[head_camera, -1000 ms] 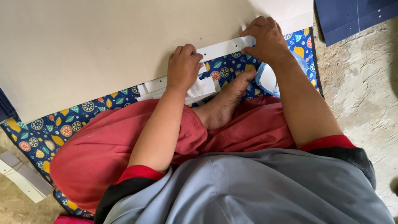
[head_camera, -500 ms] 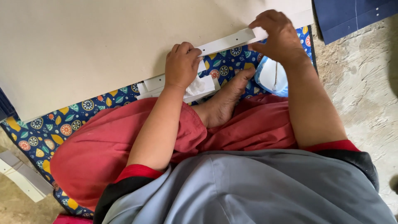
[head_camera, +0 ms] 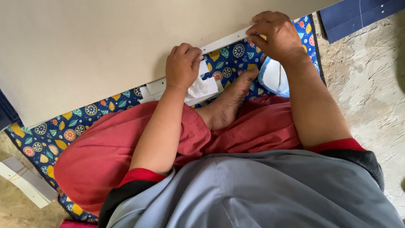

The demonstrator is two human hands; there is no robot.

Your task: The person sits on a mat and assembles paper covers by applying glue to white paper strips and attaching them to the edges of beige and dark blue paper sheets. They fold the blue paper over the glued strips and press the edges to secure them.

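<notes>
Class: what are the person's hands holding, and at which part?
Both hands press a white strip along the board edge: right hand at its far end, left hand near its middle.

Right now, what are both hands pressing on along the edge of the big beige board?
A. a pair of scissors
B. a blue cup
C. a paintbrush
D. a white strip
D: the left hand and the right hand both rest on a long white strip that runs along the lower edge of the beige board, above the patterned mat.
</notes>
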